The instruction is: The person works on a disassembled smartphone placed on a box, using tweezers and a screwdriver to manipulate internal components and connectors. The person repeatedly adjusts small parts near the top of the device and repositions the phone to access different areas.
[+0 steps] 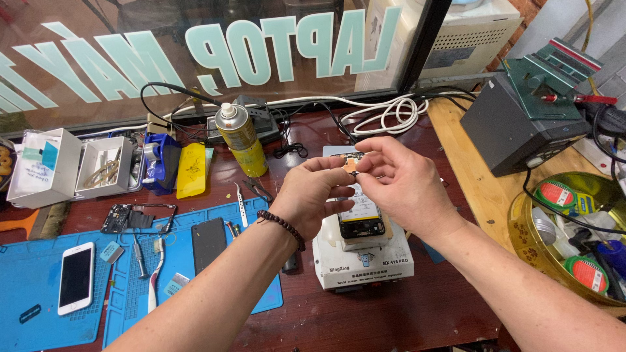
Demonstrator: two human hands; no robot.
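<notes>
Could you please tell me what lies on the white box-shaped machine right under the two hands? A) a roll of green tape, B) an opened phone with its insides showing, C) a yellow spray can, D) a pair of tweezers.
B: an opened phone with its insides showing lies flat on the white box-shaped machine, just below the left hand and right hand, which pinch a small orange piece.

We see a bright, evenly lit frame with soft daylight and only faint shadows under the hands (365,186). The window (130,52) across the top reflects pale glare. Focus is sharp at the centre; straight edges bow slightly near the corners.
</notes>
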